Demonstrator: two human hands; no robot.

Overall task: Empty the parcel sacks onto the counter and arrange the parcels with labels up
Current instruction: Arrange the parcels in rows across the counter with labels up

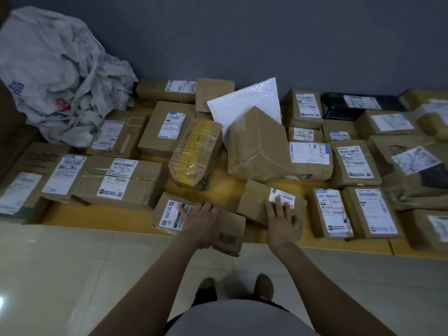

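Many brown cardboard parcels lie on a low yellow counter [225, 187], most with white labels up. My left hand [201, 219] rests flat, fingers spread, on a small labelled box [167, 214] and a box with a barcode [230, 232] that overhangs the front edge. My right hand [282, 219] lies spread on a small box with a white and red label [257, 197]. Behind them, a tape-wrapped parcel [196, 154] and a large plain box [254, 146] sit tilted with no label showing. A white plastic mailer [247, 103] leans at the back.
A crumpled white sack [55, 76] is heaped at the back left against the grey wall. Labelled parcels fill the counter's left [116, 180] and right [354, 163] sides. A black parcel [349, 105] sits far right. Pale floor tiles and my feet are below.
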